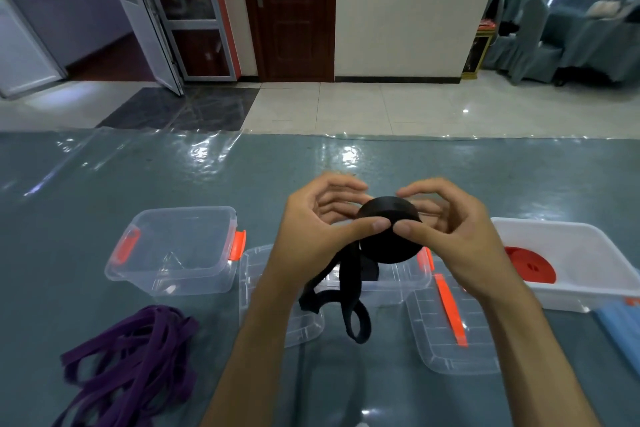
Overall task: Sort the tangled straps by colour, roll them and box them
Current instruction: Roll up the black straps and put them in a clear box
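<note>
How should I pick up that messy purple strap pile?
Probably best from above, at the middle of the purple strap pile. It lies flat in loose tangled loops on the table, with no firm edge to pinch, so one hand closing round a bunch of loops at the thick centre should lift most of it together.

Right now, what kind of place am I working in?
Probably a hall or dining room in a building, not a workshop: a table under clear plastic sheeting, a tiled floor, a dark wooden door, and cloth-covered chairs stacked in the corner.

head cam | looks forward and down | close over table [86, 184] | single view
</note>
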